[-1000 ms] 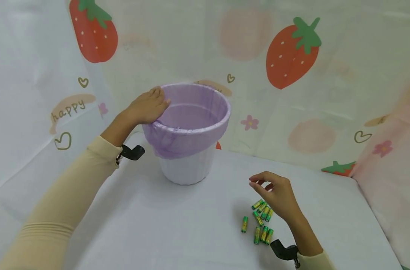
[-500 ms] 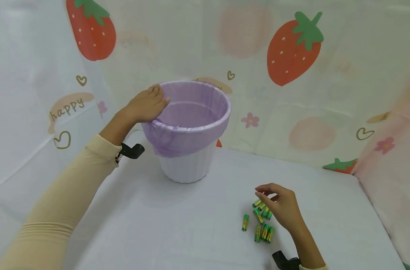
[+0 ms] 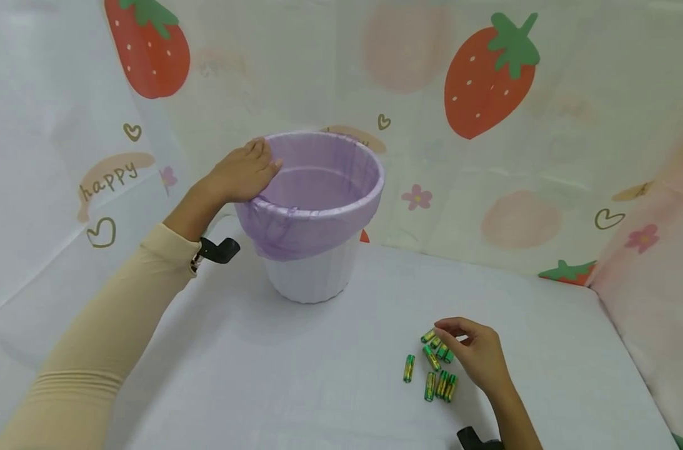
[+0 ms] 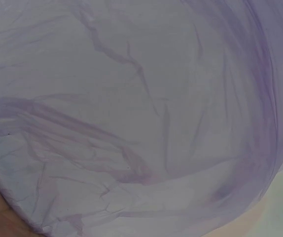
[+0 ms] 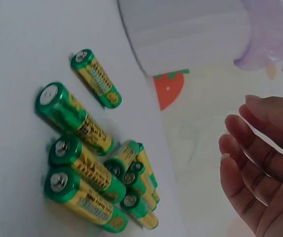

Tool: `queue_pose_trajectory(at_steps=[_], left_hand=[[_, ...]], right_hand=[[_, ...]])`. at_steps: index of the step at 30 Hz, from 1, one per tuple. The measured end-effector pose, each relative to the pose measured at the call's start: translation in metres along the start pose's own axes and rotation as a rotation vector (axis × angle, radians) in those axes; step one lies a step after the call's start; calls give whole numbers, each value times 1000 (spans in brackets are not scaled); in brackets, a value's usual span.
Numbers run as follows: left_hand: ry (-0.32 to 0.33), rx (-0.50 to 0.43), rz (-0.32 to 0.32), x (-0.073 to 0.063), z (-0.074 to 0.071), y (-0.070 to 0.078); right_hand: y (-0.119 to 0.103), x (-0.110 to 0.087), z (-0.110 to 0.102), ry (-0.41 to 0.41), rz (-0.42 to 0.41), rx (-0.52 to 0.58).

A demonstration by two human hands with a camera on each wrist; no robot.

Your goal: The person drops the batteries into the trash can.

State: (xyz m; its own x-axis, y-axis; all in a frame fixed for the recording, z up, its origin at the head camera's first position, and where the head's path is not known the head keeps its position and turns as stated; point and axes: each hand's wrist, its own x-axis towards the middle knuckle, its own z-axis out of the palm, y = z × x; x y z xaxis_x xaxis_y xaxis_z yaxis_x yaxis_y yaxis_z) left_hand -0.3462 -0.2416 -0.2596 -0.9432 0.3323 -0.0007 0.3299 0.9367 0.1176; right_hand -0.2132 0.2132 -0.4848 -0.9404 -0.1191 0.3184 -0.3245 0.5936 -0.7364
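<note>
A white bin (image 3: 310, 278) stands on the white table, lined with a thin purple bag (image 3: 319, 234) folded down over its rim. My left hand (image 3: 242, 172) holds the bin's left rim through the bag. In the left wrist view, wrinkled bag film fills nearly everything, and only a bit of the hand shows at lower left. Several green and yellow batteries (image 3: 431, 358) lie loose on the table to the right. Over the rear ones hovers my right hand (image 3: 478, 356), with bent fingers and nothing between them; the right wrist view shows it apart from the batteries.
A white cloth covers the table (image 3: 296, 375). Behind it hangs a backdrop (image 3: 408, 62) printed with strawberries, hearts and flowers, and side sheets rise at left and right. A black wrist camera mount (image 3: 220, 251) sticks out beside the left cuff.
My right hand has moved down and slightly right, nearer the batteries, its thumb and fingertips drawing closer. My left hand keeps its place on the rim. The head view has tilted slightly.
</note>
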Motion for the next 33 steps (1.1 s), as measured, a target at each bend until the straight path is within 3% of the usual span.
queue_pose_trajectory(at_steps=[10,19,33], left_hand=[[1,-5,4,-1,-4,2],[2,-13,6,-2,-1,1],[7,1,9,-2,-2,1]], right_hand=[[17,1,-5,42,76,-86],[27,0,-11,-47,273,-128],[42,-3,-5,-79,382,-126]])
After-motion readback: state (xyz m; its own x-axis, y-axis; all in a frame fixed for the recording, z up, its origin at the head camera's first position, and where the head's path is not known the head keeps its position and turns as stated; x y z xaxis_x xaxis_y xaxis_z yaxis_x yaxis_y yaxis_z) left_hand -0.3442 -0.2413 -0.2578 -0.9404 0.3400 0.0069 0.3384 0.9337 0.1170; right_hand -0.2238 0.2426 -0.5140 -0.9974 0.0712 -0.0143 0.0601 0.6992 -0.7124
